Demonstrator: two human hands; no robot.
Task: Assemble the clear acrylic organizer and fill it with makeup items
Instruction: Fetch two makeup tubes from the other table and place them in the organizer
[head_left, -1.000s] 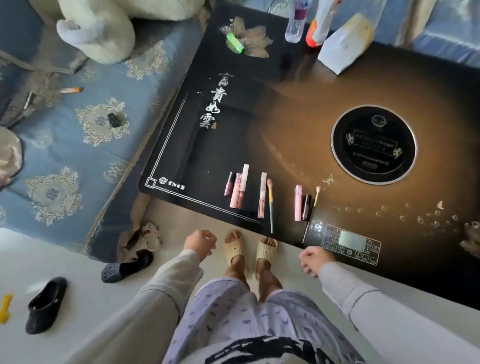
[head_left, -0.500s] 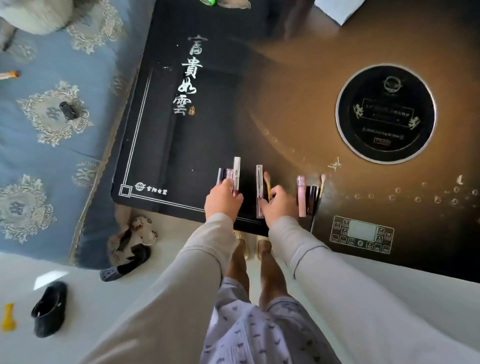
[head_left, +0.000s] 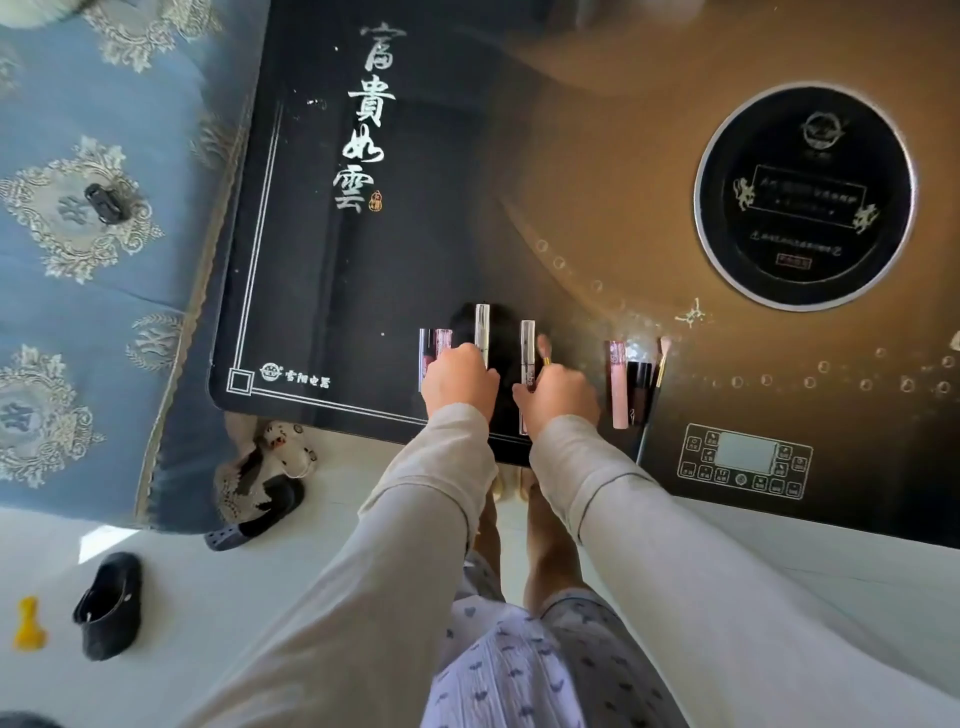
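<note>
Row of makeup tubes (head_left: 527, 338) at the near edge of the table (head_left: 415, 234), long axes near-to-far. I see the left hand (head_left: 460, 382) and right hand (head_left: 561, 397) over its left part, fingers curled down (grip hidden; I cannot tell). The pink tube (head_left: 618, 389) lies just right of the right hand. The organizer is not in view.

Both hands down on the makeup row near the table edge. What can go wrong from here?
1. The tubes lie close to the table's near edge; the left hand or right hand may roll one off onto the floor.
2. The right hand sits beside the pink tube and black tube and may knock them askew.
3. No organizer is in view, so lifted items have nowhere to go.
</note>
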